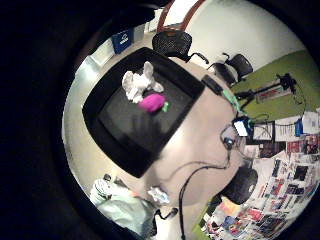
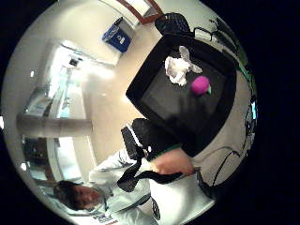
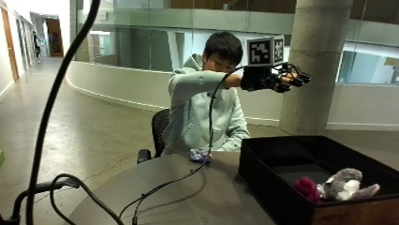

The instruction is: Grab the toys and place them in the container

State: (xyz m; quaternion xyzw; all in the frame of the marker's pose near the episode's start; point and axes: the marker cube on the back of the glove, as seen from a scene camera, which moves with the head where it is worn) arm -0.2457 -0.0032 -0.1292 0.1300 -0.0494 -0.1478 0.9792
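My gloved right hand (image 3: pixel 277 77) is raised high at arm's length, above the near end of the black container (image 3: pixel 265 168). Its fingers (image 3: pixel 294 79) are loosely curled and hold nothing. Both palm views look straight down into the container (image 1: pixel 100 102) (image 2: pixel 140 89). Inside it lie a grey-white plush toy (image 3: pixel 342 183) (image 1: pixel 137 82) (image 2: pixel 179 68) and, touching it, a magenta toy (image 3: pixel 305 187) (image 1: pixel 152 102) (image 2: pixel 200 85). A small blue-and-white toy (image 3: pixel 199 155) (image 1: pixel 158 194) lies on the round table (image 3: pixel 187 197) in front of the person.
A black cable (image 3: pixel 168 185) trails across the table from the glove. A dark flat device (image 1: pixel 212 84) and a black round object (image 1: pixel 242 185) sit near the table's far edge. Office chairs (image 1: pixel 172 42) stand beyond the container. A concrete pillar (image 3: pixel 314 65) rises behind.
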